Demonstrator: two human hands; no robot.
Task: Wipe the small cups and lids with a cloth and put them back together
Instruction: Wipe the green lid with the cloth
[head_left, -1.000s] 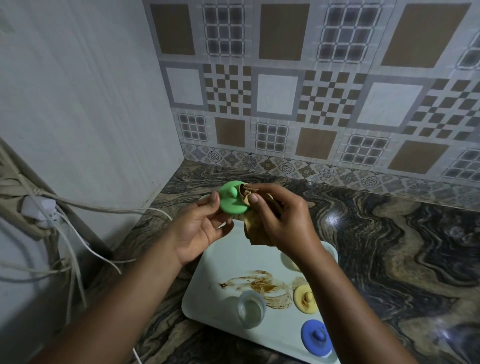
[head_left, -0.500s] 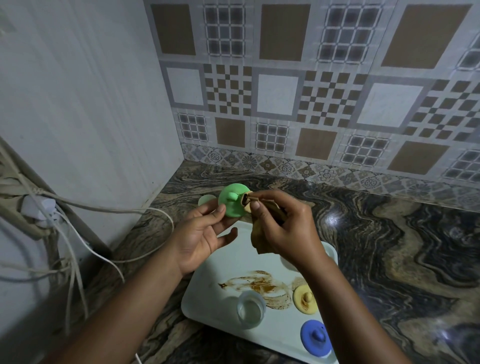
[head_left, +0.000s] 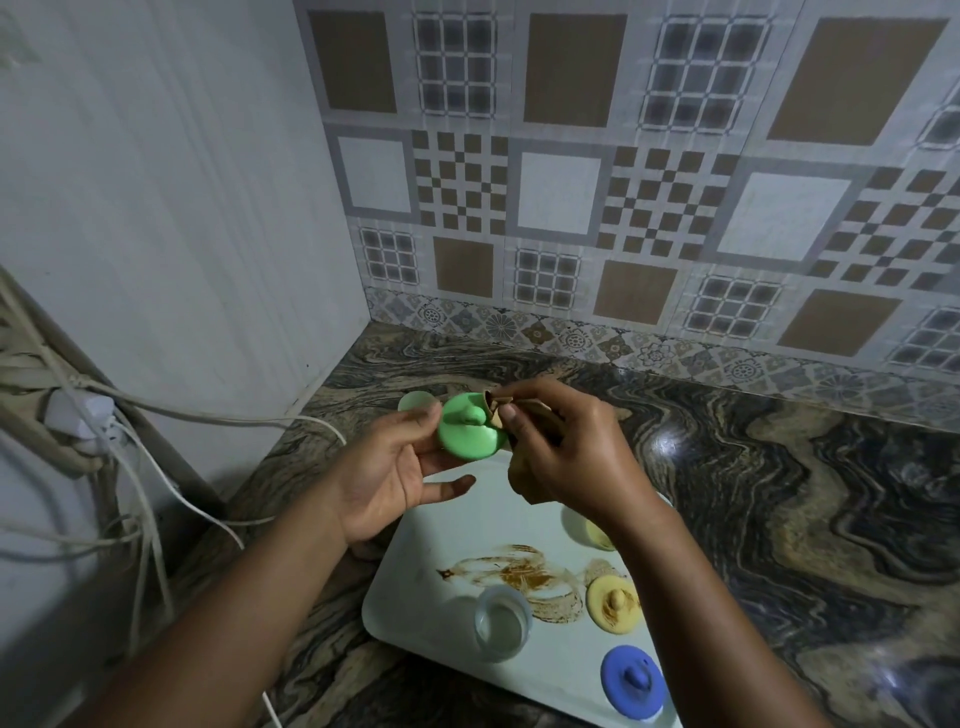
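Observation:
My left hand (head_left: 387, 470) pinches a green lid (head_left: 470, 428) with a knob, held above the far end of a pale tray (head_left: 415, 597). My right hand (head_left: 566, 452) grips a brown cloth (head_left: 522, 475) and presses a bunched corner against the lid's right edge. On the tray lie a yellow lid (head_left: 613, 603), a blue lid (head_left: 631, 680), a clear small cup (head_left: 501, 623) and a yellowish cup (head_left: 587, 527) partly hidden by my right wrist. A pale green cup (head_left: 415, 402) stands on the counter behind my left fingers.
Brown smears (head_left: 519, 577) mark the tray's middle. The marbled counter (head_left: 779, 493) extends right and back to a tiled wall. At the left, a white plug (head_left: 78, 415) and loose cables (head_left: 156, 493) hang beside the counter edge.
The green lid has turned in my left hand, its knob now facing me more. My right hand with the cloth has shifted slightly along the lid's edge.

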